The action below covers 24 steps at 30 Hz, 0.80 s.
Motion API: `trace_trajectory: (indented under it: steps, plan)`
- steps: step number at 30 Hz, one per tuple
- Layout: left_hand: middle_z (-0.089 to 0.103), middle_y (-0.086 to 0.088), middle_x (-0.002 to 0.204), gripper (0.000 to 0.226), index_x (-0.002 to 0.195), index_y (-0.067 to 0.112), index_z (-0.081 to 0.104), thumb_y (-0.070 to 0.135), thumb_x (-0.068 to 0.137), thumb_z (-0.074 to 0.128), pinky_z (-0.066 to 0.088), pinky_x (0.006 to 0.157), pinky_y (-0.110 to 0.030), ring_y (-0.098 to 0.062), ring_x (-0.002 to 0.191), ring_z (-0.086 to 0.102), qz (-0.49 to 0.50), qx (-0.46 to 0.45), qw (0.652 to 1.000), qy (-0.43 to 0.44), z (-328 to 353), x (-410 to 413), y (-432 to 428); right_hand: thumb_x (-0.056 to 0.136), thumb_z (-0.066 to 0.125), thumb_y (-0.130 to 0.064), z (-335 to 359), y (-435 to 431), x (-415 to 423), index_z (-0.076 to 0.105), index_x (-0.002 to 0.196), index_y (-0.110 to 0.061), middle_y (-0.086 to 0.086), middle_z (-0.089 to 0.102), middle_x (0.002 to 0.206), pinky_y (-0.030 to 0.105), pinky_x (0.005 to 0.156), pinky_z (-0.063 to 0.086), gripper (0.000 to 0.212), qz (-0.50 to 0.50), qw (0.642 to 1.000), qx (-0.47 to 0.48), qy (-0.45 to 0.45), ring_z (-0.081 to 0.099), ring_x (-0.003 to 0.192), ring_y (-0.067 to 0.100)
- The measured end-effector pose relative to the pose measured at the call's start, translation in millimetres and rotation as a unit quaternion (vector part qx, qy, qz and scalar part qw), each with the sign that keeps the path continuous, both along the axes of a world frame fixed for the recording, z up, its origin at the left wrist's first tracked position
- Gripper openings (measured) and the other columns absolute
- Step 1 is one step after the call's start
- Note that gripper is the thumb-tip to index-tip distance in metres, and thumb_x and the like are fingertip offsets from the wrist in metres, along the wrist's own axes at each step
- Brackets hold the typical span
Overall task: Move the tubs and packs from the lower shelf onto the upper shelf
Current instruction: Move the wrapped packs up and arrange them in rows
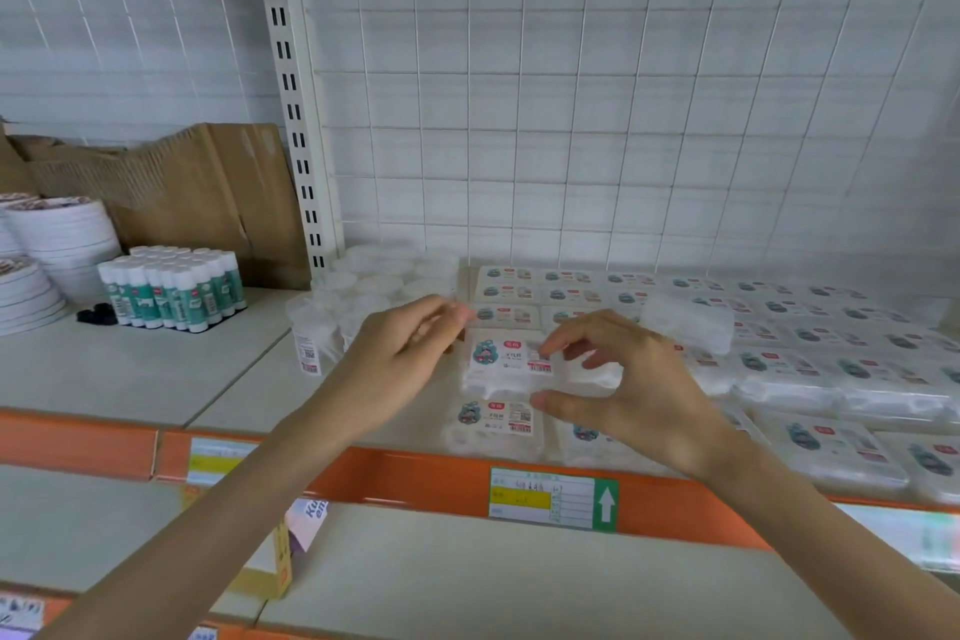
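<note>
A person's right hand (623,390) is grasping a white pack (501,363) by its right end, thumb at the near edge and fingers (551,342) curling over the far edge. The pack is lying on the upper shelf (156,369), near the front, among rows of similar packs (810,353). The left hand (405,353) is hovering at the pack's upper left corner with curled fingers; whether it is gripping anything cannot be told. Clear tubs (379,286) are standing just behind it. The lower shelf (467,587) is showing below.
</note>
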<state>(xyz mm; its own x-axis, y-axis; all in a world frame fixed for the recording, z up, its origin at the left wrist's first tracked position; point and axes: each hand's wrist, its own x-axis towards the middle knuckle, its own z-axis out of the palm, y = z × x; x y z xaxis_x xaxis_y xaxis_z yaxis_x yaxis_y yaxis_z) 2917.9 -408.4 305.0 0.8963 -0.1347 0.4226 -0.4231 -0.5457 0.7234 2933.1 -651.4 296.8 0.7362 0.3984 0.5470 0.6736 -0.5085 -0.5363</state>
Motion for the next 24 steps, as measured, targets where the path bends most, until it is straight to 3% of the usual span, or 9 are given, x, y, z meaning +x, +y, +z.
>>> trace_trajectory:
  steps: [3,7,9,24]
  plan:
    - [0.068,0.021,0.095,0.024,0.102,0.029,0.069,0.042,0.096,0.049,0.050,0.077,-0.021,0.004,0.093,0.063,0.093,0.141,0.979,-0.116,-24,-10,26,0.066,0.085,-0.040,-10,6,-3,0.063,0.092,-0.045,-0.023,0.061,0.101,0.013,0.081,0.049,0.035,-0.001,1.000,-0.024,-0.003,0.060,0.093,-0.002]
    - [0.061,0.023,0.112,0.052,0.113,0.034,0.065,0.065,0.093,0.028,0.046,0.089,-0.026,0.002,0.102,0.055,0.098,0.274,0.954,-0.075,-49,-26,39,0.068,0.077,-0.053,-17,10,-5,0.064,0.097,-0.041,-0.023,0.059,0.102,0.015,0.081,0.049,0.034,-0.008,0.997,-0.072,-0.021,0.058,0.094,-0.004]
    - [0.059,0.023,0.113,0.058,0.113,0.033,0.065,0.068,0.095,0.021,0.044,0.091,-0.024,0.002,0.102,0.053,0.078,0.322,0.940,-0.075,-59,-29,40,0.068,0.068,-0.062,-19,10,-6,0.063,0.099,-0.042,-0.025,0.057,0.103,0.018,0.081,0.050,0.038,-0.021,0.994,-0.102,-0.034,0.057,0.094,-0.006]
    - [0.058,0.016,0.111,0.057,0.111,0.028,0.061,0.062,0.100,0.016,0.047,0.084,-0.028,-0.006,0.100,0.054,0.074,0.366,0.919,-0.128,-69,-32,39,0.070,0.051,-0.076,-21,12,-10,0.057,0.106,-0.042,-0.029,0.051,0.108,0.019,0.073,0.049,0.050,-0.040,0.985,-0.156,-0.063,0.056,0.091,-0.007]
